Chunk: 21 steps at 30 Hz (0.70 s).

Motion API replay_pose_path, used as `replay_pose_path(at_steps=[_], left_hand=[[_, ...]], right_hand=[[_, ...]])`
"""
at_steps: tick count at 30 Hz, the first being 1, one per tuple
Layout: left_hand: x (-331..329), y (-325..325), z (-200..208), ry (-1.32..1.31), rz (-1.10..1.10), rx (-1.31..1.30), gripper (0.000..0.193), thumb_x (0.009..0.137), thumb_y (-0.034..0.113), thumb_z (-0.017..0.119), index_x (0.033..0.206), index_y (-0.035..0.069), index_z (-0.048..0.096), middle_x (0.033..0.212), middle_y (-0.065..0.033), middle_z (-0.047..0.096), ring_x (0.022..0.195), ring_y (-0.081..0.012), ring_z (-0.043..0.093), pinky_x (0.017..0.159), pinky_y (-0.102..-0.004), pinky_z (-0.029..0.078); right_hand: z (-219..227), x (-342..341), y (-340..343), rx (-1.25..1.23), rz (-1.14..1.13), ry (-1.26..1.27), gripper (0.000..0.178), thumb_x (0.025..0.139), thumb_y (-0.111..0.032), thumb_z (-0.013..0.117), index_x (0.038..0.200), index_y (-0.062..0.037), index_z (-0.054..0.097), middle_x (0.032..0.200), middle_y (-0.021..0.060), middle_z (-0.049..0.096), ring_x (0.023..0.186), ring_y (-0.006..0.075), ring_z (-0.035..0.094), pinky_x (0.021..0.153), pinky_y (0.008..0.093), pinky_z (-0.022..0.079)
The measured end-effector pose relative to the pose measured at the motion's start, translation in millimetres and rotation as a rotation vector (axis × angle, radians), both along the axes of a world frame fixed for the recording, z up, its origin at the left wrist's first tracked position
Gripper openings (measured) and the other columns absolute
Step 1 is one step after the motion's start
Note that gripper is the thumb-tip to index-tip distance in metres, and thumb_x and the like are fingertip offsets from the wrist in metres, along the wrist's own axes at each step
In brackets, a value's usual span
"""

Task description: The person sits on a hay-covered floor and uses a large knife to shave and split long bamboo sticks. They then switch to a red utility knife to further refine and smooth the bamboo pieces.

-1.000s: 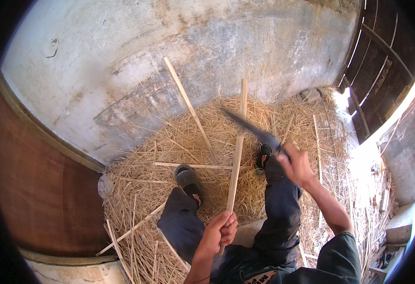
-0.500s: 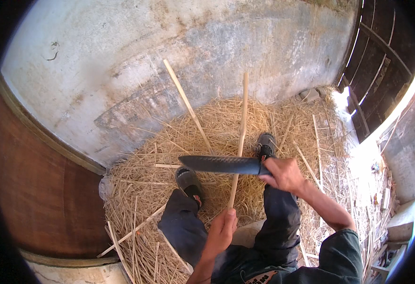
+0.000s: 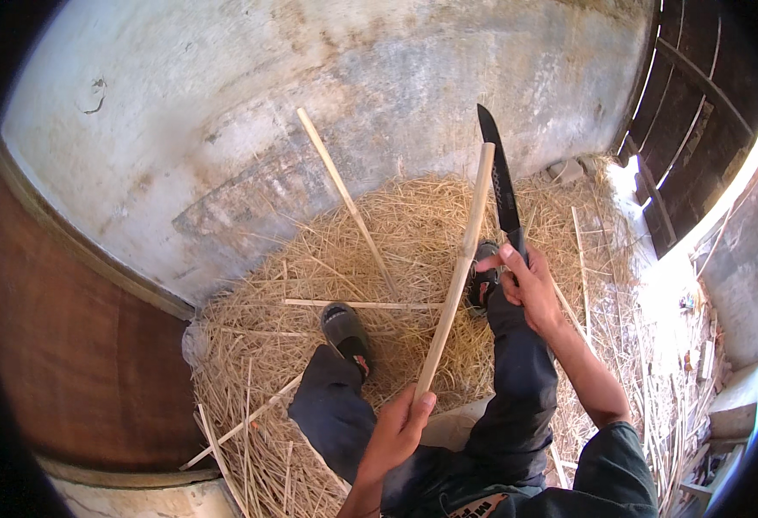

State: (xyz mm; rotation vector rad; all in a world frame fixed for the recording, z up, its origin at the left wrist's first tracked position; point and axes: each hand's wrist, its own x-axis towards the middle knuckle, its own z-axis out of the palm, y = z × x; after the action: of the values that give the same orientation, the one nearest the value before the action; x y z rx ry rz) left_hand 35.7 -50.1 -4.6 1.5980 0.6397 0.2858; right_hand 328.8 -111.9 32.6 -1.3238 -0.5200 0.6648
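- Apparently, working a bamboo strip (image 3: 455, 293) with the knife (image 3: 504, 190) is the step in hand; a stroke would call for steadying the strip and turning the blade onto it.
- Left hand (image 3: 399, 432): fingers closed around the strip's lower end; its top shows beyond the straw-like litter's (image 3: 413, 216) far edge.
- Right hand (image 3: 534, 289): fingers loosely wrapped on the handle, one extended; whether it touches the strip is unclear.
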Motion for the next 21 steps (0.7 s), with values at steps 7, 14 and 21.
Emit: replay_pose_path(at_steps=[7, 14, 21], left_hand=[[-8.7, 5.5, 3.3, 0.104, -0.085, 0.109, 0.034, 0.107, 0.033, 0.063, 0.123, 0.002, 0.063, 0.084, -0.0029, 0.060, 0.067, -0.0103, 0.052, 0.060, -0.0288, 0.040], [-28.1, 14.6, 37.4, -0.307, 0.071, -0.056, 0.073, 0.083, 0.008, 0.089, 0.147, 0.002, 0.054, 0.144, -0.0196, 0.056, 0.110, -0.0279, 0.069, 0.080, -0.0370, 0.062], [-58.3, 61.7, 38.9, -0.556, -0.108, 0.386, 0.045, 0.066, -0.005, 0.092, 0.107, 0.002, 0.076, 0.126, -0.0196, 0.071, 0.114, -0.0320, 0.071, 0.086, -0.0408, 0.064]], right_hand=[[7.9, -3.0, 16.7, 0.224, -0.021, 0.263, 0.022, 0.103, -0.015, 0.067, 0.097, -0.0134, 0.047, 0.095, 0.0115, 0.072, 0.051, 0.0005, 0.036, 0.046, 0.0199, 0.032], [-38.0, 32.2, 33.1, 0.407, -0.004, 0.675, 0.014, 0.105, -0.012, 0.064, 0.109, -0.0058, 0.052, 0.100, 0.0088, 0.068, 0.053, 0.0018, 0.038, 0.048, 0.0188, 0.036], [-121.8, 37.7, 55.7, 0.399, 0.033, 0.880, 0.018, 0.107, -0.014, 0.061, 0.111, 0.0025, 0.056, 0.088, 0.0056, 0.061, 0.050, 0.0029, 0.040, 0.045, 0.0175, 0.036]])
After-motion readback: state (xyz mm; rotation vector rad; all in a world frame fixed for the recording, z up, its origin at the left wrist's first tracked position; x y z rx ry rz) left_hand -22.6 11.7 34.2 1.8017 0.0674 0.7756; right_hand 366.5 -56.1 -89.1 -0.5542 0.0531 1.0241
